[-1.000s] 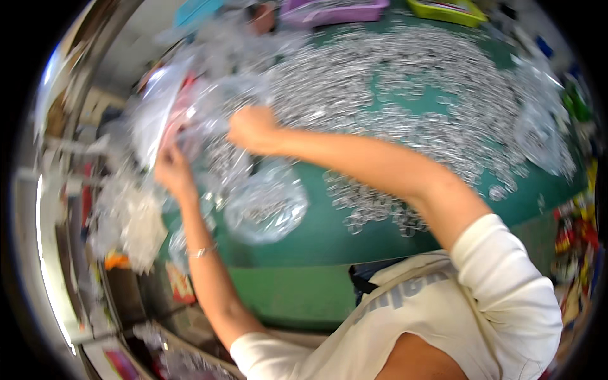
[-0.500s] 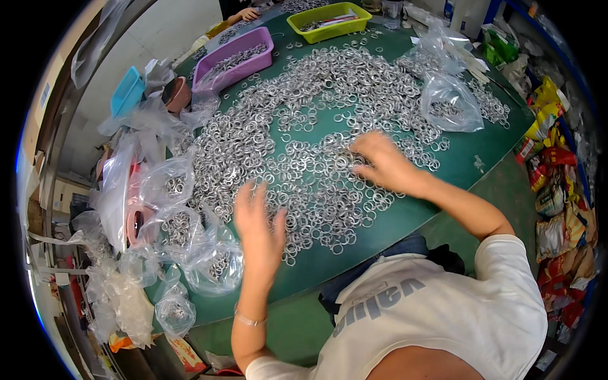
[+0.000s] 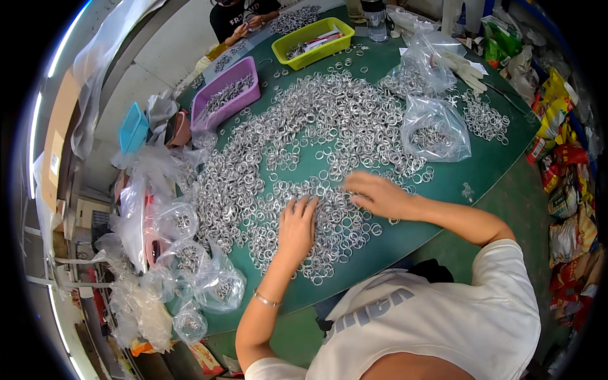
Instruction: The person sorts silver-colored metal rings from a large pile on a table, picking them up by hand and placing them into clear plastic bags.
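A large heap of small silvery metal rings (image 3: 342, 101) spreads in an arc over the green table (image 3: 304, 166), with a looser patch of rings (image 3: 342, 237) on the near side. On this near patch lies my left hand (image 3: 296, 227), fingers stretched and slightly apart over the rings. My right hand (image 3: 380, 195) reaches in from the right at the patch's far edge. Its fingertips are a little blurred, but thumb and fingers look apart. I see no ring gripped in either hand.
Clear plastic bags with rings lie at left (image 3: 221, 285) and right (image 3: 437, 130). A purple basin (image 3: 254, 88) and a yellow-green basin (image 3: 347, 39) hold metal parts. A bottle (image 3: 376, 25) stands behind. At the far side a co-worker's hands (image 3: 247, 26) meet. Colourful packages (image 3: 563, 190) line the right.
My left hand has moved right, from the patch's left edge onto its rings. My right hand is slightly nearer my body. The view has shifted, showing more of the co-worker.
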Demonstrator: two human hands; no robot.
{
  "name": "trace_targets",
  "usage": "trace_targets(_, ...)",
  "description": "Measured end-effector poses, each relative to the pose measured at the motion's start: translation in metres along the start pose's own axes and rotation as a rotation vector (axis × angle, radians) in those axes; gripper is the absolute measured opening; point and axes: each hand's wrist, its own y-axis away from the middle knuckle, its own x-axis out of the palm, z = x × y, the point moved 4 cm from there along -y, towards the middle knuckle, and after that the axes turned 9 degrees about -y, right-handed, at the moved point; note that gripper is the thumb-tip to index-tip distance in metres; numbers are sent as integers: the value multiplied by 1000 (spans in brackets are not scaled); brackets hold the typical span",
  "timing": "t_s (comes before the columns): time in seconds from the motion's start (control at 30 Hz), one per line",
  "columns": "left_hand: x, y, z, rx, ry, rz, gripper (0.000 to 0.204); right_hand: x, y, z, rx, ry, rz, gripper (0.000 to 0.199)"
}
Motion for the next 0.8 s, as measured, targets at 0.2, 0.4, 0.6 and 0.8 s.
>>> trace_targets(0.2,-24,-15,1,-93,-53,52,45,-101,-65,-92,323,362,-872,58)
trace_targets(0.4,-9,-150,9,55,308,-206,51,-112,-88,-121,713,316,-717,51)
trace_targets(0.6,7,-285,7,114,448,-400,45,-95,-79,-98,432,326,-826,42)
trace_targets(0.8,30,-293,2,171,292,-286,52,-89,-75,-109,375,423,-908,46)
